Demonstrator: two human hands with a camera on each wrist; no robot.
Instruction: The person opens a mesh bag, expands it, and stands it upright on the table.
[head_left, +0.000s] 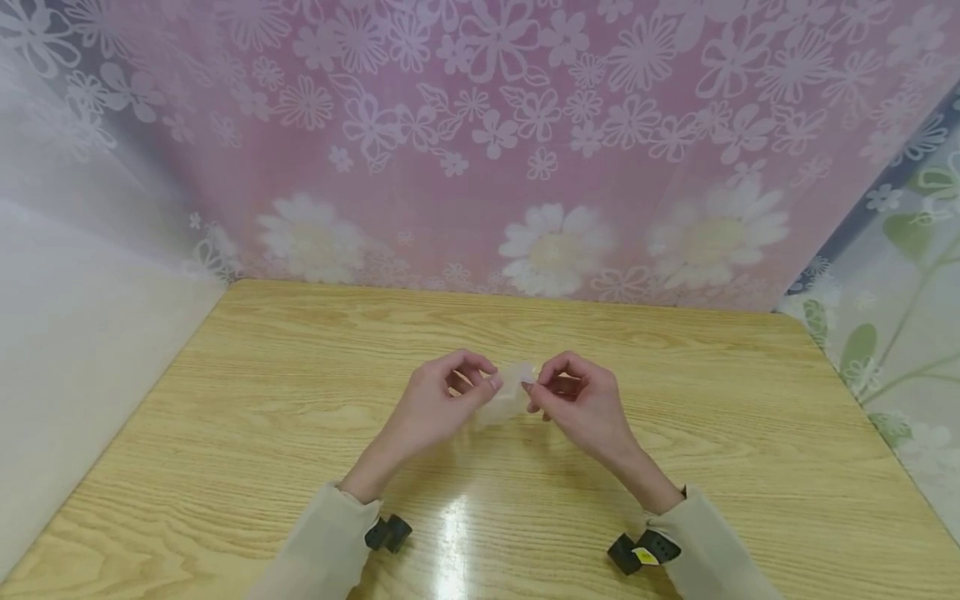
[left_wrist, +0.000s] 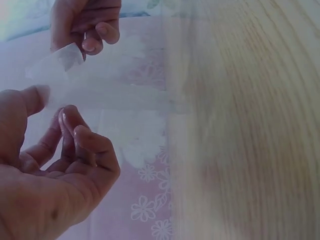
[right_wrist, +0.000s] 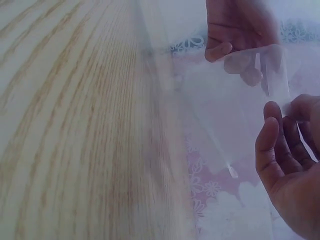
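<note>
A small, clear, thin plastic bag (head_left: 504, 404) hangs above the table between the two hands. My left hand (head_left: 438, 400) pinches its upper edge with thumb and bent fingers. Opposite, the right hand (head_left: 588, 404) pinches a whitish corner of the same bag between thumb and index finger. In the left wrist view the bag (left_wrist: 120, 95) stretches away from the left thumb, with a folded flap near the right hand (left_wrist: 87, 25). Through the bag (right_wrist: 225, 115) in the right wrist view, the left fingers (right_wrist: 250, 75) show faintly. Whether anything lies inside it cannot be made out.
A wood-grain table (head_left: 262, 433) spreads beneath both hands. Behind it hangs a pink curtain (head_left: 450, 208) with white flowers, and pale cloth borders both sides. Black wrist cameras sit at the left cuff (head_left: 387, 533) and the right cuff (head_left: 643, 552).
</note>
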